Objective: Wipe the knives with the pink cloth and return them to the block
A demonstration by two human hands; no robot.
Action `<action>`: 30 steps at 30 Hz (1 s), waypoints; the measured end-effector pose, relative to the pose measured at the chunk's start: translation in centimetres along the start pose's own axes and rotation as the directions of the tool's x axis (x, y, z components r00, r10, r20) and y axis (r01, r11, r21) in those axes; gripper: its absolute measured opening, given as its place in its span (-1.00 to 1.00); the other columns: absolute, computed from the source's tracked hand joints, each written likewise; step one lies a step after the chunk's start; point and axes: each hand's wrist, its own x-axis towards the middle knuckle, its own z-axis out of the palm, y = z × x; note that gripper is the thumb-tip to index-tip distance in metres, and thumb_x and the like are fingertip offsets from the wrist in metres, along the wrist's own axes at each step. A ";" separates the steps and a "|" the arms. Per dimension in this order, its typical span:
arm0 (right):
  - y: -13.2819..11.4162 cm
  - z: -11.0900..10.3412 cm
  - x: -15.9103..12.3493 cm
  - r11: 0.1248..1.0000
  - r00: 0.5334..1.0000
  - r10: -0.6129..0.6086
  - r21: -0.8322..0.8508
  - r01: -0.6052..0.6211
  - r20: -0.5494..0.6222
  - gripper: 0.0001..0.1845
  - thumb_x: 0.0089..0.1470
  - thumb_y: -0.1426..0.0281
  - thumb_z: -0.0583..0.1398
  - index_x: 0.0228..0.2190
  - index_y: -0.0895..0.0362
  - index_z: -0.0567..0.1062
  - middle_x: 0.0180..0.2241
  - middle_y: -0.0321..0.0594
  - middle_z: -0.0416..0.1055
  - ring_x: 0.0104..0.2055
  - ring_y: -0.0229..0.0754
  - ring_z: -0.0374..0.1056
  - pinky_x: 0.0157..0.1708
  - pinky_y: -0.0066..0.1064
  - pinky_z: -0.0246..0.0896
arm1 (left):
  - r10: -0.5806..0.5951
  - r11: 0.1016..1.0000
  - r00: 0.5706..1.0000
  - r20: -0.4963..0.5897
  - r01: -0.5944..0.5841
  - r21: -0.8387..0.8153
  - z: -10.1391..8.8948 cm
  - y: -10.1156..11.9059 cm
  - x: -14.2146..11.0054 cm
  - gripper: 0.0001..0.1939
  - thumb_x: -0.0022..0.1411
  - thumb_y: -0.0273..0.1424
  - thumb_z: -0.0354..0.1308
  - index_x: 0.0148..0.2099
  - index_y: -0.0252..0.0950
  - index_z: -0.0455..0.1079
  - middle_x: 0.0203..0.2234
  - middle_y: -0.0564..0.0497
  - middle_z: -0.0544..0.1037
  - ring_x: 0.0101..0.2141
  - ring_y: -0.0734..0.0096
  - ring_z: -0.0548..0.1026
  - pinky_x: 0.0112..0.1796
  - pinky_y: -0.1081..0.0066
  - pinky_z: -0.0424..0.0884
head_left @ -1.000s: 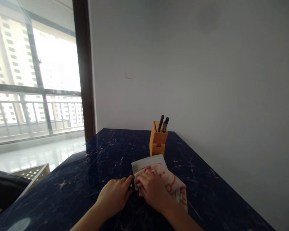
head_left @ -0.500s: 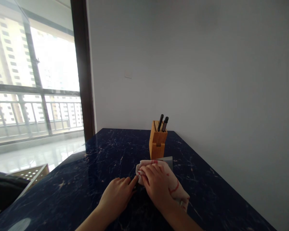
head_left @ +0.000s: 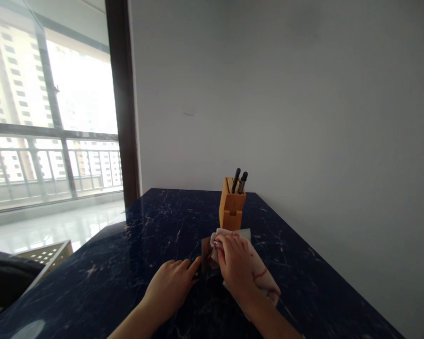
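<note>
My left hand is closed round the dark handle of a cleaver, whose wide metal blade points to the right. Most of that blade is covered by a white cloth with red marks. My right hand grips the cloth and presses it against the blade, its fingers bunching the upper left corner. Part of the blade near the handle shows bare between my hands. Just beyond the blade stands a wooden knife block with two dark-handled tools upright in its slots.
The dark blue marbled table runs back to a grey wall. At the lower left, beside the table, are a pale perforated frame and a black item. A large window lies to the left.
My right hand and the cloth have slid right and slightly away from me along the blade, baring the part near the handle. My left hand stays almost where it was.
</note>
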 end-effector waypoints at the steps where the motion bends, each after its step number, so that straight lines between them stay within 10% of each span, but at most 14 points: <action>1: -0.1 0.0 0.0 1.000 1.000 -0.010 0.006 0.010 -0.002 -0.79 0.06 0.52 0.03 -0.25 0.09 0.36 -0.29 -0.22 0.39 -0.19 -0.11 0.23 -0.09 -0.20 -0.06 | 0.001 1.000 1.000 0.001 -0.001 -0.001 0.0 0.0 0.0 -0.59 0.26 -0.33 -0.09 0.16 -0.20 0.14 -0.32 -0.05 0.50 -0.34 0.24 0.47 -0.34 0.30 0.34; 30: -1.3 0.3 -0.5 0.996 0.986 -0.078 0.063 0.069 0.147 -0.77 0.00 0.57 0.05 -0.30 0.07 0.35 -0.30 -0.26 0.40 -0.19 -0.13 0.19 -0.10 -0.24 -0.06 | -0.052 0.998 0.999 0.013 0.053 -0.031 0.3 0.5 0.0 -0.58 0.26 -0.41 -0.12 0.16 -0.26 0.13 -0.24 -0.11 0.50 -0.27 0.23 0.46 -0.27 0.31 0.32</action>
